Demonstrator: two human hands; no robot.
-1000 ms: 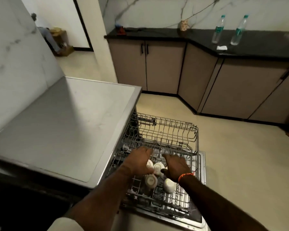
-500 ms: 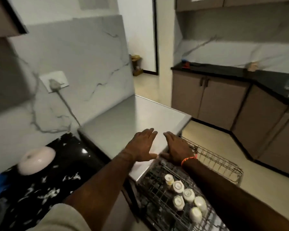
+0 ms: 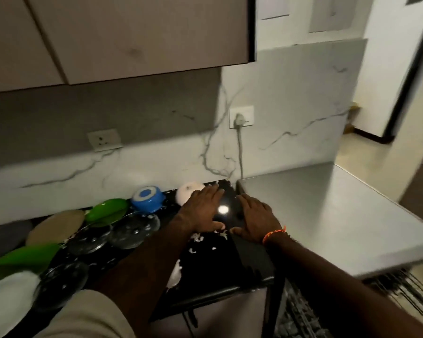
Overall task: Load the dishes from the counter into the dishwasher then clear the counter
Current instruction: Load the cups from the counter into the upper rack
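Note:
Both hands hover flat over the black speckled counter (image 3: pixel 242 264), fingers straight and holding nothing. My left hand (image 3: pixel 203 211) is beside a white upturned bowl (image 3: pixel 187 191); my right hand (image 3: pixel 254 218), with an orange wrist thread, is near the counter's right end. Left of the hands lie an upturned blue bowl (image 3: pixel 148 198), green plates (image 3: pixel 106 212), glass plates (image 3: pixel 134 230), a beige plate (image 3: pixel 55 226) and a white plate (image 3: pixel 9 296). The dishwasher rack (image 3: pixel 401 289) shows at the lower right, under the steel dishwasher top (image 3: pixel 327 211).
A wall cabinet (image 3: pixel 132 37) hangs overhead. A plug with its cord (image 3: pixel 239 123) sits in the wall socket behind the counter's end. White scraps (image 3: pixel 198 237) are scattered on the counter. A doorway (image 3: pixel 388 93) opens at the far right.
The view has swung left from the dishwasher rack to the counter. Both hands have lifted out of the rack with the white cups and moved over the counter, still holding nothing.

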